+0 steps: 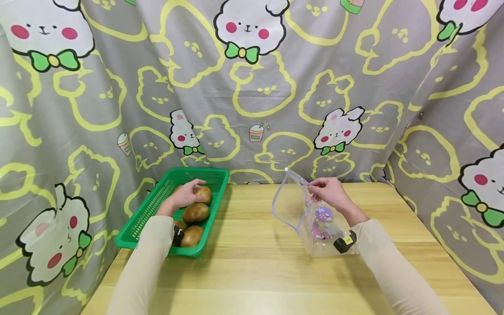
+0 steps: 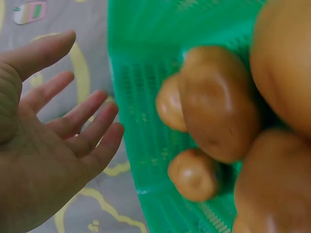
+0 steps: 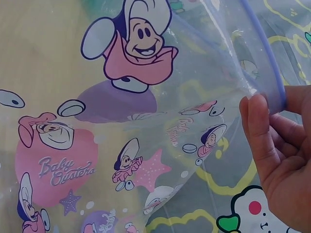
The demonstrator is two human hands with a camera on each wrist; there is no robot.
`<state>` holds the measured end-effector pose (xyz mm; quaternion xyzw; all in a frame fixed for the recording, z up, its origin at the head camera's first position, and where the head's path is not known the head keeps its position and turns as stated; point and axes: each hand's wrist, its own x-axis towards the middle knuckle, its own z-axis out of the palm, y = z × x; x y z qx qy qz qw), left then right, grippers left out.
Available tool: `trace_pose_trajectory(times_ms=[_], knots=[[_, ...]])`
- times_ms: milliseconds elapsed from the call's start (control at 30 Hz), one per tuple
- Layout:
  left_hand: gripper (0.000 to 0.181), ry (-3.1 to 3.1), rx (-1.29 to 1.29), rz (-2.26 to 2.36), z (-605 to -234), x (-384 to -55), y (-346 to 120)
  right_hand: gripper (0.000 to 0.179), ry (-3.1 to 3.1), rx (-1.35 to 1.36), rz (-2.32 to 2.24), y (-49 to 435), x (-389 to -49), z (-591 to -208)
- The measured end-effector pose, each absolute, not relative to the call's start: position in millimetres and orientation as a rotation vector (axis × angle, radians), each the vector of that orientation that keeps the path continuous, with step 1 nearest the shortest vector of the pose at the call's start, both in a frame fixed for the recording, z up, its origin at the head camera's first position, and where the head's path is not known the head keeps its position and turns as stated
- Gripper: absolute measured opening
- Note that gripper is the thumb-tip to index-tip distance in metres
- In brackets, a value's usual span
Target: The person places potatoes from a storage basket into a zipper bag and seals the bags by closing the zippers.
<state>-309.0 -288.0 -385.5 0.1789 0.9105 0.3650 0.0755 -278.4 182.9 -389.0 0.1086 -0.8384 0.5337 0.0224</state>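
Observation:
My left hand (image 1: 185, 196) reaches over the far part of a green plastic basket (image 1: 222, 183), its fingers close over a brown potato (image 1: 203, 195). Several smooth brown potatoes (image 2: 218, 107) lie in the basket. In the left wrist view, the left hand's fingers (image 2: 90, 119) are spread and relaxed, with nothing in them. On the right, a clear zip bag (image 1: 289, 201) with a purple edge stands with its mouth gaping toward the basket. My right hand (image 1: 330, 192) pinches the bag's upper edge between thumb and fingers. Pink and purple cartoon prints (image 3: 146, 174) cover the bag.
Basket and bag stand apart on a light wood table (image 1: 252, 271). A patterned grey curtain (image 1: 267, 87) hangs behind the table and along both sides. A black device with a yellow label (image 1: 344, 243) shows at the right wrist, overlapping the bag.

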Motion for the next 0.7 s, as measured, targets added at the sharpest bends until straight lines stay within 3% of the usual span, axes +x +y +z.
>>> trace_pose_trajectory(times_ms=[500,700], knots=[[0.064,2.678,0.692,0.816,-404,-325,-314,0.029,-2.612,0.329,1.684,183,-279,-385],[0.067,2.656,0.631,0.812,-412,-318,-312,0.027,-2.634,0.344,1.708,177,-272,-374]])
